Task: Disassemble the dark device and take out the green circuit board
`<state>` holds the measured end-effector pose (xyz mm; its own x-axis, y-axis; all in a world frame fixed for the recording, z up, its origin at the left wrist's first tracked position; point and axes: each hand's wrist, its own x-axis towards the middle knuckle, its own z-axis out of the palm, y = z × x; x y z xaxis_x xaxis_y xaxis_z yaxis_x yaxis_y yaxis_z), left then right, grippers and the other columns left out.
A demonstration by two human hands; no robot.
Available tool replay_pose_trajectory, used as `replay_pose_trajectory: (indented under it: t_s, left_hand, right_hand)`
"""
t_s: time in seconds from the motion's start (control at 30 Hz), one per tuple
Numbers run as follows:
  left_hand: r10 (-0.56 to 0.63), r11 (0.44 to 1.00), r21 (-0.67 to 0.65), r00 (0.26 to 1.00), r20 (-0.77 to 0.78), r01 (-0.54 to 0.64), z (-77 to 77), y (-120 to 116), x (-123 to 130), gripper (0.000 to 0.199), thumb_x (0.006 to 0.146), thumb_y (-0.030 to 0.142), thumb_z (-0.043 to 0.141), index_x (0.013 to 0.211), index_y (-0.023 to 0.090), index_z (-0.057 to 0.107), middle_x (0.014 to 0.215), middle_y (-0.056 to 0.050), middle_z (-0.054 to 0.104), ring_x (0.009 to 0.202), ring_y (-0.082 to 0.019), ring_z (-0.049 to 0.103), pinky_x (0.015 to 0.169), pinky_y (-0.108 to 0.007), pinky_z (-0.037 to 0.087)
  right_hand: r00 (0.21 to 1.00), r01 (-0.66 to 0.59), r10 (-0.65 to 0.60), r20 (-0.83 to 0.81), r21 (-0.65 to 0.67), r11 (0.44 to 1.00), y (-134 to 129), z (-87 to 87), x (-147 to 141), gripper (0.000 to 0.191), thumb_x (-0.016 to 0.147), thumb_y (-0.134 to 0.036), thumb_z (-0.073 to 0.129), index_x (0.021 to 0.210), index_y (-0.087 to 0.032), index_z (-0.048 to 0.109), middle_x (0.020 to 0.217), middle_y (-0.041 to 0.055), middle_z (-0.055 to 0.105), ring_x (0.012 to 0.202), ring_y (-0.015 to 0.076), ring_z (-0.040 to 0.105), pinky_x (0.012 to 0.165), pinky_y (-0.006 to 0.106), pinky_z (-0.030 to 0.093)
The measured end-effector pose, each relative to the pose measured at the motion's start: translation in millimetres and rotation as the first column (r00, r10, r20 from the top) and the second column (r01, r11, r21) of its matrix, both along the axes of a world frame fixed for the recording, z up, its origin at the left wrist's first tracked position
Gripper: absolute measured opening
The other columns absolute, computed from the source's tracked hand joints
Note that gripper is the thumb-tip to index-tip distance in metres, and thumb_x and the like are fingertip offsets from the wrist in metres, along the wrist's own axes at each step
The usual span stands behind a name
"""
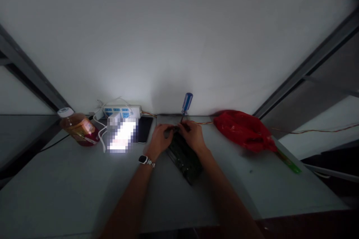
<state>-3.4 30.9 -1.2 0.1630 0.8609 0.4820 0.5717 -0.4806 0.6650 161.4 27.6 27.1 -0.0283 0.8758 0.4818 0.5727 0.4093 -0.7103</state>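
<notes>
A screwdriver (187, 102) with a blue handle stands nearly upright at the back of the desk, handle up. Its shaft runs down into the fingers of my right hand (194, 135), which are closed around it. Fingertips of my left hand (162, 138) are pinched close beside those of the right, over a small dark part I cannot make out. Below both hands lies a dark green circuit board (185, 160), slanting toward me; its far end is hidden by my fingers. The screwdriver's tip is hidden too.
Left of my hands are a dark-screened phone (145, 130), a bright blurred screen (123, 136), a white power strip (136, 111) with cables and a capped bottle (80, 129). A red plastic bag (242, 130) lies at right. Behind the desk (112, 198) rises a white wall (174, 37).
</notes>
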Motion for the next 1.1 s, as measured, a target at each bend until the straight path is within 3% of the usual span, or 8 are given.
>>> replay_pose_trajectory:
  t_s: [0.13, 0.23, 0.4, 0.57, 0.77, 1.1]
  left_hand:
    - [0.020, 0.998, 0.049, 0.996, 0.083, -0.024, 3.5, -4, -11, 0.015, 0.088, 0.020, 0.059, 0.095, 0.020, 0.072, 0.093, -0.004, 0.075, 0.089, -0.020, 0.066, 0.085, -0.035, 0.053]
    - [-0.003, 0.999, 0.040, 0.992, 0.124, -0.002, 4.0, -14, -20, 0.015, 0.088, 0.024, 0.061, 0.096, 0.018, 0.072, 0.090, -0.004, 0.074, 0.082, -0.018, 0.066, 0.078, -0.031, 0.053]
    - [-0.078, 0.992, -0.099, 0.995, 0.061, 0.084, 1.8, -32, -36, 0.015, 0.087, 0.025, 0.062, 0.095, 0.019, 0.073, 0.082, -0.003, 0.072, 0.070, -0.014, 0.062, 0.062, -0.025, 0.045]
    - [-0.151, 0.940, -0.298, 0.985, 0.083, 0.169, 0.9, -37, -41, 0.018, 0.084, 0.032, 0.067, 0.095, 0.020, 0.075, 0.081, -0.002, 0.074, 0.066, -0.014, 0.060, 0.061, -0.025, 0.043]
    - [-0.142, 0.911, -0.363, 0.976, 0.164, 0.193, 3.9, -37, -37, 0.020, 0.082, 0.036, 0.070, 0.093, 0.020, 0.076, 0.086, -0.003, 0.077, 0.076, -0.018, 0.067, 0.069, -0.027, 0.048]
    - [-0.126, 0.933, -0.306, 0.969, 0.214, 0.189, -1.6, -35, -34, 0.018, 0.083, 0.035, 0.070, 0.089, 0.020, 0.076, 0.083, -0.003, 0.077, 0.074, -0.018, 0.068, 0.069, -0.028, 0.050]
  right_hand:
    - [0.973, -0.059, 0.039, -0.226, -0.085, 0.995, -6, -2.7, 2, 0.022, 0.092, -0.041, 0.056, 0.092, -0.020, 0.063, 0.077, 0.0042, 0.071, 0.063, 0.0178, 0.066, 0.063, 0.030, 0.054]
    - [0.862, -0.156, 0.066, -0.503, -0.137, 0.978, -15, -8.7, 1, 0.028, 0.090, -0.049, 0.057, 0.098, -0.022, 0.054, 0.083, 0.0038, 0.072, 0.060, 0.0164, 0.066, 0.058, 0.030, 0.057]
    - [0.624, -0.209, 0.021, -0.781, -0.141, 0.968, -35, -24.2, -6, 0.036, 0.085, -0.053, 0.064, 0.096, -0.026, 0.044, 0.079, 0.0002, 0.073, 0.058, 0.0167, 0.068, 0.053, 0.031, 0.060]
    - [0.491, -0.216, -0.050, -0.870, -0.178, 0.960, -44, -30.6, -10, 0.038, 0.081, -0.050, 0.068, 0.095, -0.027, 0.041, 0.077, -0.0006, 0.074, 0.061, 0.0187, 0.071, 0.055, 0.034, 0.062]
    - [0.450, -0.228, -0.056, -0.891, -0.176, 0.958, -44, -29.8, -12, 0.035, 0.082, -0.044, 0.067, 0.095, -0.027, 0.040, 0.078, 0.0004, 0.075, 0.063, 0.0193, 0.071, 0.057, 0.034, 0.061]
    - [0.451, -0.236, -0.042, -0.891, -0.165, 0.958, -46, -29.2, -13, 0.036, 0.082, -0.043, 0.069, 0.096, -0.026, 0.040, 0.080, 0.0003, 0.075, 0.065, 0.0189, 0.073, 0.059, 0.033, 0.062]
